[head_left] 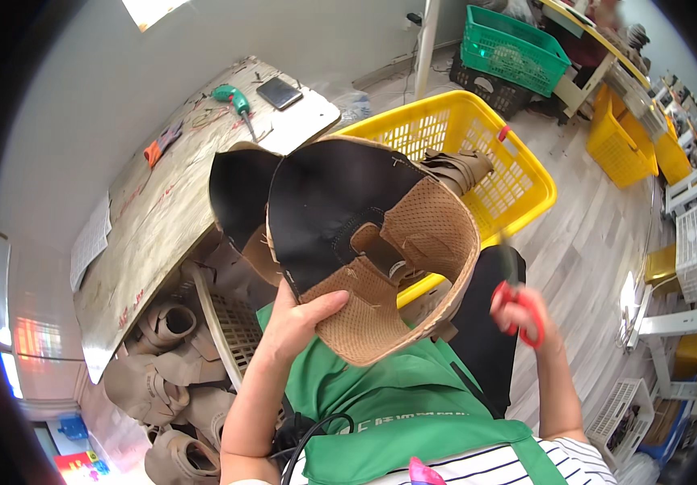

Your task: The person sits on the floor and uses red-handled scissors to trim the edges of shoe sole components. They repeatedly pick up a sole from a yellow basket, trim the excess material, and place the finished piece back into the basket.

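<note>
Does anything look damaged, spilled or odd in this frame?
Just one small thing: loose thread ends poke out along the edges of the shoe upper in the left hand, looking untrimmed. No obvious spill or damage.

Two shoe uppers (340,202) are held in the left fingers (328,304) before the apron (397,432); scissors (508,287) are held to their right in the right fingers (511,312). On the left, a phone (280,93) is laid on a table (154,210), with a hand tool (233,99) left of it. Behind the uppers, shoe pieces (463,168) are contained in a basket (536,182). Farther back, a bin (518,58) is stacked on another.
</note>
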`<state>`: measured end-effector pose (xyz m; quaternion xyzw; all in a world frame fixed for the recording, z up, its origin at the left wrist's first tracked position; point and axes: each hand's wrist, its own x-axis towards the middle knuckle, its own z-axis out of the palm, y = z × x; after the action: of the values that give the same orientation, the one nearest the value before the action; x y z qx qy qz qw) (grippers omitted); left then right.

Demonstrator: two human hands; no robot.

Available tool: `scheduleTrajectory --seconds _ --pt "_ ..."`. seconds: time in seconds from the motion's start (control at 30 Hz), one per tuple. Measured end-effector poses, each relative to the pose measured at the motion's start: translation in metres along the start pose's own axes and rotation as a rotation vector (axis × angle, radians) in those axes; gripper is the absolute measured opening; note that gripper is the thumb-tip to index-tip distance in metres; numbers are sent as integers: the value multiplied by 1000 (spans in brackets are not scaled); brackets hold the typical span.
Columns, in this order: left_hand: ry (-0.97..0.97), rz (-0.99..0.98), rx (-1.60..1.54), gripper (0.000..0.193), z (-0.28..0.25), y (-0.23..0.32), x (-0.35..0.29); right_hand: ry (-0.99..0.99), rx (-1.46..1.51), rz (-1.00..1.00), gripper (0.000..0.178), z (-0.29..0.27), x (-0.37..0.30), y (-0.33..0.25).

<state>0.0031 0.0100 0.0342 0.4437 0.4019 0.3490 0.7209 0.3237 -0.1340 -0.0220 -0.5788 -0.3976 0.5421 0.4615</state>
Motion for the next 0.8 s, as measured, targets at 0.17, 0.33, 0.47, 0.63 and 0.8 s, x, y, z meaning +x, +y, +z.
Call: scheduleTrajectory --seconds 0.17,0.33,0.47,0.63,0.8 --pt "-5 27 -12 48 -6 7 -8 -313 46 231 11 32 -14 21" --pt "33 25 -81 49 -8 23 -19 -475 185 199 16 40 -8 35" --pt "32 23 -43 48 -8 25 -26 -538 14 118 19 49 -13 44" --pt "-23 -83 7 48 2 18 -33 -437 268 97 24 71 5 35" --pt "-48 -100 2 48 5 22 -38 -383 318 127 24 75 12 50"
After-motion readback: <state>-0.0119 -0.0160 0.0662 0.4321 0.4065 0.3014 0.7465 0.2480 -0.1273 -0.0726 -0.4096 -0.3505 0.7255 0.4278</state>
